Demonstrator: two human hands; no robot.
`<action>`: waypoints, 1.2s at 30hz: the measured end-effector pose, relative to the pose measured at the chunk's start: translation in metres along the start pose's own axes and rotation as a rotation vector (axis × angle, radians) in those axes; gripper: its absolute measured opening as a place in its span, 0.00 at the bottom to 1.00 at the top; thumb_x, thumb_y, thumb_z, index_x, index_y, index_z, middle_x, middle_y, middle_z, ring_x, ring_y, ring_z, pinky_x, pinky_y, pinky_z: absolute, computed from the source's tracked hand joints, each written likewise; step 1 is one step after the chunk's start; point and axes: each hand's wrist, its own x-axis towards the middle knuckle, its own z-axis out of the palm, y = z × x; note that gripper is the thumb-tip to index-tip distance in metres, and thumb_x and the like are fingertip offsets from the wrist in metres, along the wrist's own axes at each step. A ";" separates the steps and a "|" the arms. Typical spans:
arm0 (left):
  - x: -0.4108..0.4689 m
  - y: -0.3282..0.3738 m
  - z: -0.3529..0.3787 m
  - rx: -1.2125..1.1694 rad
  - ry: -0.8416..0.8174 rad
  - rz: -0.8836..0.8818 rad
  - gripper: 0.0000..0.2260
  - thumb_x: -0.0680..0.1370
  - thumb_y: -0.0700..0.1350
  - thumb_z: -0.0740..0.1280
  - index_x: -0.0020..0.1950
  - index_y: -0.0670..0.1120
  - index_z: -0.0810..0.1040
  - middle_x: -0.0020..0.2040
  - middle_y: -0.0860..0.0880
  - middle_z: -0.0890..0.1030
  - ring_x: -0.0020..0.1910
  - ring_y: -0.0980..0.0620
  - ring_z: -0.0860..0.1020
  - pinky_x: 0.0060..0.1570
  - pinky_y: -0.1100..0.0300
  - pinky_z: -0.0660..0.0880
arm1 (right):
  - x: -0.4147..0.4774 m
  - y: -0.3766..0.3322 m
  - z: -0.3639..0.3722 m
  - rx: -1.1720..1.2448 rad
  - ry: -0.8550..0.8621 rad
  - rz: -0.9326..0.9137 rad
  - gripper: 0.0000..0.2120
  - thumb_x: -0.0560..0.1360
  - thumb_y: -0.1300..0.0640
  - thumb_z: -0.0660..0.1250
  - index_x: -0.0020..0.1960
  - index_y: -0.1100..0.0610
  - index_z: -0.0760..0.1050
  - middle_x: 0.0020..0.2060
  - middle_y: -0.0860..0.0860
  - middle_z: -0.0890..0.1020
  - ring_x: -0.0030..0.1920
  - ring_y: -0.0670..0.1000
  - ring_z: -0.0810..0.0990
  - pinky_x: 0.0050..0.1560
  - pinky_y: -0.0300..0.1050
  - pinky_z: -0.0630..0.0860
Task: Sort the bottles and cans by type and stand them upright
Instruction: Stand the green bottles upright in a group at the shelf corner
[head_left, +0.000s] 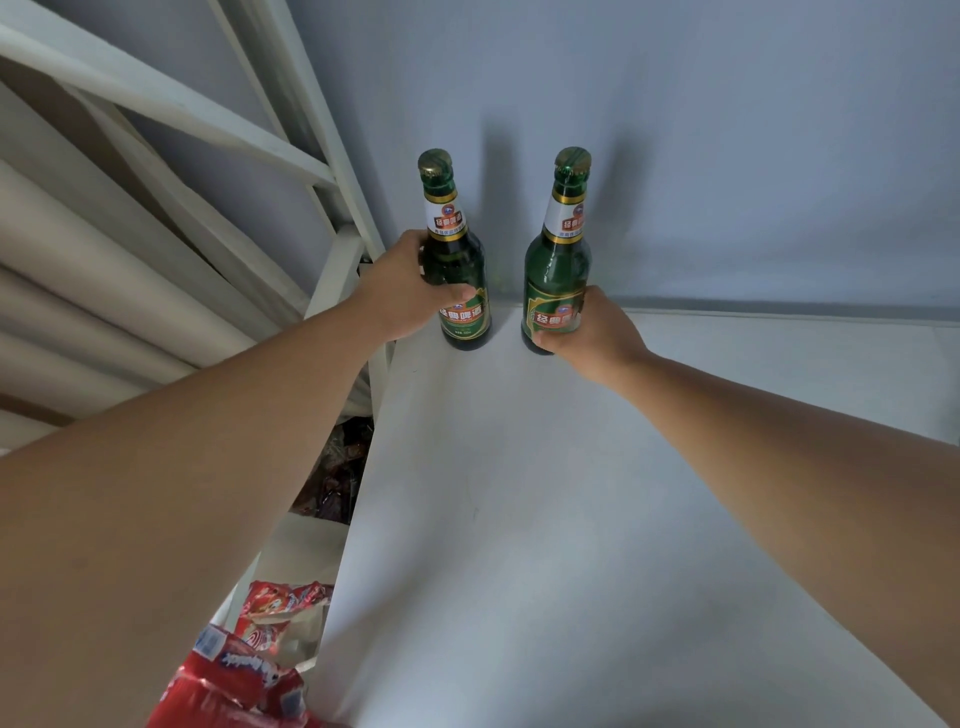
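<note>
Labels on the left bottle (460, 265) and the right bottle (558, 265) read 经典啤酒; the red packet (239, 675) print is unreadable.

wall: plain grey-blue (675, 130), shadowed
table: white top (519, 519)
left: white metal frame (156, 98), red snack packets (249, 670)

- I had one head-worn view, set high over the near end of the tabletop (519, 519). It faced forward and down along it toward the wall (727, 130) behind.
- The wide lens splayed the bars of the white frame (156, 98) at the left and stretched both forearms, which filled the bottom corners.
- The camera sat close to the arms. The left hand (402, 291) gripping the left bottle (465, 322) and the right hand (592, 332) gripping the right bottle (558, 265) lay farther off, near mid-frame.
- The lower left took in red snack packets (249, 670) beside the tabletop's edge.
</note>
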 end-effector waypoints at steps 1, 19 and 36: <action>-0.002 0.000 0.001 0.000 0.012 -0.016 0.33 0.76 0.52 0.76 0.76 0.50 0.65 0.72 0.50 0.75 0.68 0.46 0.76 0.64 0.50 0.73 | -0.004 0.000 -0.002 -0.011 -0.010 0.001 0.31 0.66 0.41 0.77 0.64 0.52 0.73 0.52 0.45 0.82 0.51 0.51 0.81 0.52 0.47 0.77; -0.070 0.030 0.024 0.072 0.108 -0.113 0.32 0.76 0.57 0.74 0.77 0.52 0.67 0.69 0.52 0.77 0.61 0.51 0.78 0.50 0.58 0.75 | -0.062 0.027 -0.068 -0.329 -0.128 -0.044 0.37 0.72 0.38 0.72 0.72 0.58 0.65 0.63 0.56 0.78 0.54 0.56 0.81 0.56 0.53 0.79; -0.172 0.100 0.108 0.247 0.043 -0.084 0.34 0.76 0.60 0.72 0.78 0.50 0.67 0.74 0.52 0.73 0.70 0.50 0.74 0.70 0.51 0.70 | -0.129 0.093 -0.157 -0.301 -0.135 -0.180 0.42 0.74 0.40 0.72 0.80 0.56 0.58 0.77 0.51 0.67 0.76 0.54 0.67 0.71 0.49 0.67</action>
